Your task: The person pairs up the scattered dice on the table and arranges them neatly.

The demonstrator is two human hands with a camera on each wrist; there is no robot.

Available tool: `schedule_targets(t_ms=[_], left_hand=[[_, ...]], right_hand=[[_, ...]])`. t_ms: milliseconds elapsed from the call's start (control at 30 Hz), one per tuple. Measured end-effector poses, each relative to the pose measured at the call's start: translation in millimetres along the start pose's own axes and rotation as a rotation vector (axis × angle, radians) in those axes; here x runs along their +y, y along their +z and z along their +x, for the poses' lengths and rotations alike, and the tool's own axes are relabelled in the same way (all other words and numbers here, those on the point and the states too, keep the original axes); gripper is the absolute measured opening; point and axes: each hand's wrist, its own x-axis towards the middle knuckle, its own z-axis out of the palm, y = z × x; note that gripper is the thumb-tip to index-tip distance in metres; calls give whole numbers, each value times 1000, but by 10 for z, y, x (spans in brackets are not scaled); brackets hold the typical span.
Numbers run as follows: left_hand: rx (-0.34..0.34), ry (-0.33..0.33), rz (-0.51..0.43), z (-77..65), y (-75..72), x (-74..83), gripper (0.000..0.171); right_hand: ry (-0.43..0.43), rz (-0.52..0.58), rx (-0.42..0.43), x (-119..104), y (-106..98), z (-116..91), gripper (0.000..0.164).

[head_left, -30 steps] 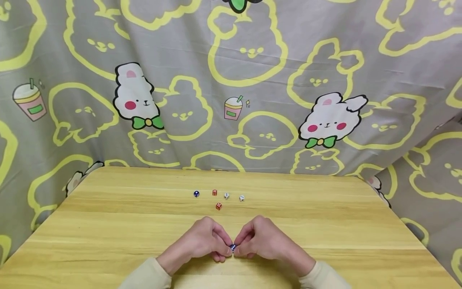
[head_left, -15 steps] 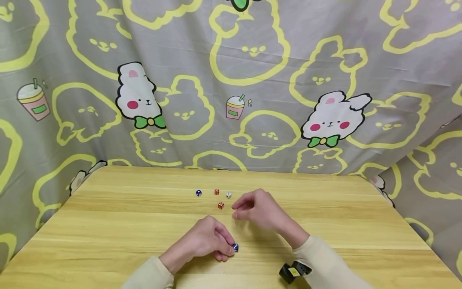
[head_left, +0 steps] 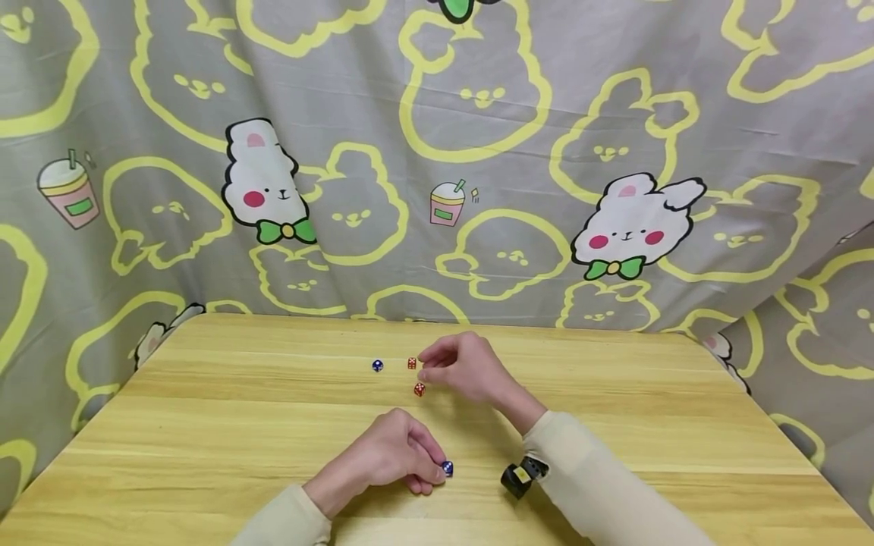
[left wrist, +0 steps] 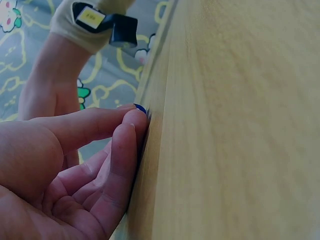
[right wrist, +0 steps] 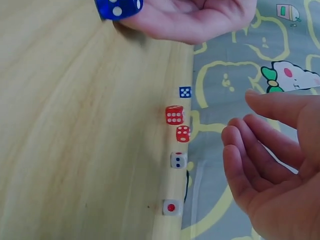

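Observation:
My left hand (head_left: pixel 401 453) pinches a blue die (head_left: pixel 448 469) with white pips at its thumb and index fingertips, low over the near middle of the table. In the left wrist view only a blue sliver of that die (left wrist: pixel 140 107) shows past the fingertips. Farther back, my right hand (head_left: pixel 471 370) reaches in with thumb and fingers apart and nothing between them. Its fingertips are right beside two red dice, one behind (head_left: pixel 412 363) and one in front (head_left: pixel 419 390). Two white dice, hidden behind this hand in the head view, show in the right wrist view, upper (right wrist: pixel 178 160) and lower (right wrist: pixel 171 207).
Another blue die (head_left: pixel 378 365) lies left of the red ones. The wooden table (head_left: pixel 225 425) ends at a grey curtain (head_left: pixel 355 98) with yellow cartoon outlines. A black wrist camera (head_left: pixel 522 478) hangs under the right sleeve.
My right hand has left the blue die and moved away and leftward over the white dice to beside the red ones. The left hand has stayed at the blue die.

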Motion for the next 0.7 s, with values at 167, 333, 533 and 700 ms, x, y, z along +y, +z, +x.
schedule_targets(t_ms=[167, 333, 533, 700], left_hand=[[4, 6, 9, -24, -30, -20, 11], [-6, 19, -2, -9, -23, -11, 11], [-6, 25, -11, 8, -4, -9, 11], [-7, 25, -14, 14, 2, -16, 10]], right_hand=[[-21, 7, -15, 4, 91, 124, 19], [-12, -19, -2, -4, 135, 226, 21], [-34, -41, -21, 10, 173, 312, 24], [-32, -41, -21, 7, 188, 367, 25]])
